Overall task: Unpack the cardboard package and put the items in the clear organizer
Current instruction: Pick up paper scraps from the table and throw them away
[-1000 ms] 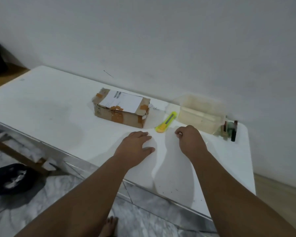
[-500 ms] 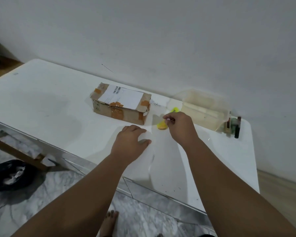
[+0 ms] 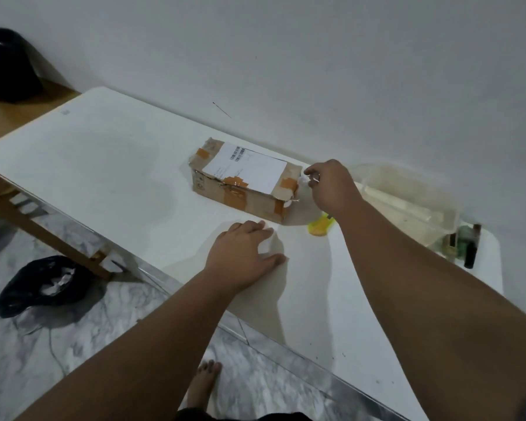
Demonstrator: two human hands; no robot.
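Cardboard package (image 3: 243,180): frame centre, flat on table (image 3: 104,165), taped shut, corners crushed. Judged light, stiff-walled; take by long sides. Right hand (image 3: 331,186): fingers curled, pinching pale tab (image 3: 303,178) at package's right end. Left hand (image 3: 243,256): flat on table, fingers spread. Yellow cutter (image 3: 319,229) and clear organizer (image 3: 422,205) to right. Open room left; front edge near.

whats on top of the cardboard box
A white shipping label with barcodes and patches of orange tape lie on the cardboard box. It is taped shut, so its contents are hidden. The right hand pinches a small whitish scrap at its right end.
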